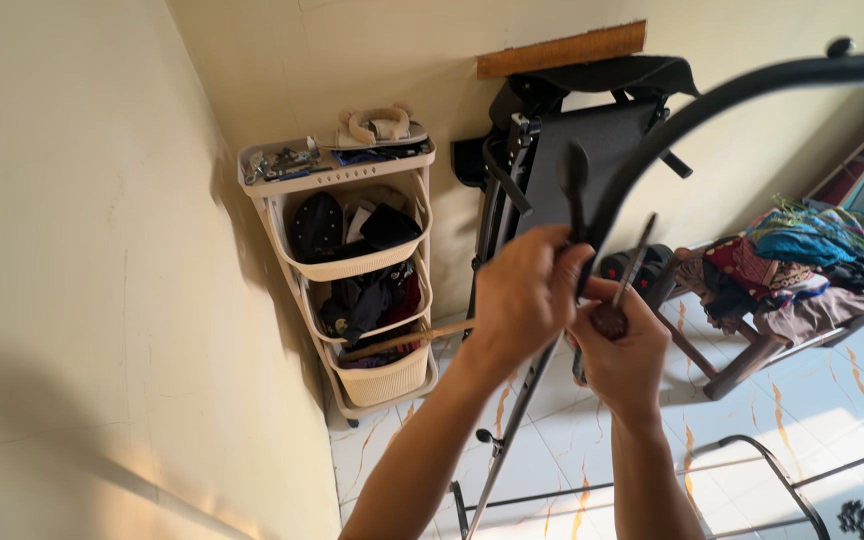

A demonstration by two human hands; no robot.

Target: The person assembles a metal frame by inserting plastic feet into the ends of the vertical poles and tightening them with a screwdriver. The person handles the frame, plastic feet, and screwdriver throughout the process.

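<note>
Our left hand (524, 290) wraps tight around a black tool handle (575, 180) beside the curved black bar (692, 110), holding it steady. Our right hand (620, 352) is closed on a screwdriver (634, 262), tip up. A rack (352, 270) stands in the corner.

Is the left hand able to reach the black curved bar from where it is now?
Probably yes: the left hand is already closed beside the black curved bar, with nothing between them; the right hand holds a screwdriver just below.
</note>
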